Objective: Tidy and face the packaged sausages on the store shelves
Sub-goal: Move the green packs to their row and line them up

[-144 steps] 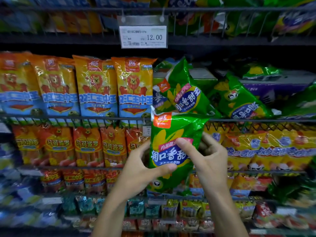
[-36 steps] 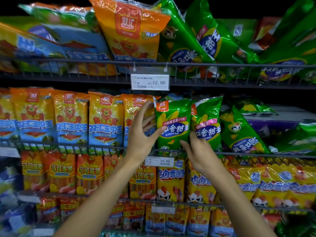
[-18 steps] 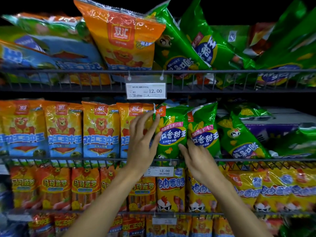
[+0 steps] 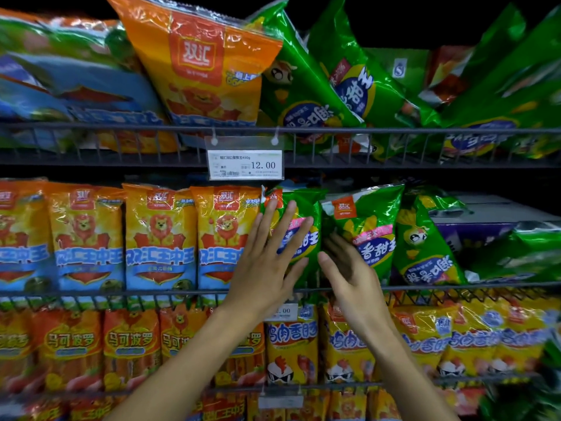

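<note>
On the middle wire shelf (image 4: 182, 291), two green sausage packs stand upright side by side. My left hand (image 4: 270, 259) lies flat with straight fingers against the front of the left green pack (image 4: 309, 235). My right hand (image 4: 349, 268) sits with relaxed, spread fingers at the gap between it and the right green pack (image 4: 367, 232), touching that pack's lower left side. A third green pack (image 4: 425, 247) leans tilted further right. Several orange lion packs (image 4: 158, 238) stand faced in a row to the left.
The top shelf holds a tall orange pack (image 4: 206, 65) and slanting green packs (image 4: 343, 80) in disorder. A 12.00 price tag (image 4: 245, 164) hangs from its rail. Rows of orange and yellow sausage packs (image 4: 291, 344) fill the lower shelf. A grey carton (image 4: 485, 211) sits behind at right.
The green pack that I held with both hands now stands on the middle shelf. My left hand moved from the orange pack's edge onto the green pack's front. The view came closer.
</note>
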A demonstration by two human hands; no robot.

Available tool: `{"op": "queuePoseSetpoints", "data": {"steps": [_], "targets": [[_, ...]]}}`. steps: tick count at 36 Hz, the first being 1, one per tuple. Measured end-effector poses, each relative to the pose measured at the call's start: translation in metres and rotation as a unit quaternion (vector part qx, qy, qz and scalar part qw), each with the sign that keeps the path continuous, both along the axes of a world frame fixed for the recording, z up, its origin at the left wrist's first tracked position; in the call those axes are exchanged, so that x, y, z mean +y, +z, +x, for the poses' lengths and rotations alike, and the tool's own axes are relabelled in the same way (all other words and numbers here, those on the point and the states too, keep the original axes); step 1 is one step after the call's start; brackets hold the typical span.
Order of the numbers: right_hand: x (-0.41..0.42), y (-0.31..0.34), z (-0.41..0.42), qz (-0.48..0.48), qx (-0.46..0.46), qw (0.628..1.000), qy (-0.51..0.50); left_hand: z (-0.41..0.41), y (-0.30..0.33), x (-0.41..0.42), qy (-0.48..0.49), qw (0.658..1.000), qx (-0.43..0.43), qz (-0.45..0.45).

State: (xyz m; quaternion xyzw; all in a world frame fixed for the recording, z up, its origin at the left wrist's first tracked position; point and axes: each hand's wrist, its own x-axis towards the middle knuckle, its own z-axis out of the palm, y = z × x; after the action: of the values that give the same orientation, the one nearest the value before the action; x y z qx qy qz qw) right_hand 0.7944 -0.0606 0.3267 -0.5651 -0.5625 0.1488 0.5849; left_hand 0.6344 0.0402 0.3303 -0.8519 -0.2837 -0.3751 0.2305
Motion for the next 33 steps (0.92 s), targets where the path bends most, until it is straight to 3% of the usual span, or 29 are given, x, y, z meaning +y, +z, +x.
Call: {"op": "queuePoseSetpoints", "data": {"steps": [3, 13, 17, 21, 25, 33], "targets": [[0.001, 0.000, 0.003, -0.001, 0.004, 1.000, -0.001, 0.005, 0.000, -0.001, 0.013, 1.000, 0.012, -0.003], [-0.015, 0.000, 0.007, -0.025, -0.105, 0.994, 0.021, -0.001, 0.007, -0.002, 0.004, 0.997, 0.069, -0.016], [-0.040, -0.014, 0.021, 0.075, -0.118, 0.989, -0.052, -0.005, -0.003, -0.008, -0.038, 0.999, 0.008, -0.036], [-0.061, -0.024, 0.047, 0.161, -0.065, 0.975, -0.140, -0.001, -0.018, -0.021, -0.112, 0.989, -0.068, -0.062], [-0.067, -0.023, 0.065, 0.120, -0.043, 0.977, -0.169, 0.014, -0.020, -0.035, -0.149, 0.975, -0.126, -0.105], [-0.057, -0.011, 0.057, 0.014, -0.161, 0.971, -0.174, 0.031, -0.015, -0.054, -0.141, 0.941, -0.217, -0.219]]}}
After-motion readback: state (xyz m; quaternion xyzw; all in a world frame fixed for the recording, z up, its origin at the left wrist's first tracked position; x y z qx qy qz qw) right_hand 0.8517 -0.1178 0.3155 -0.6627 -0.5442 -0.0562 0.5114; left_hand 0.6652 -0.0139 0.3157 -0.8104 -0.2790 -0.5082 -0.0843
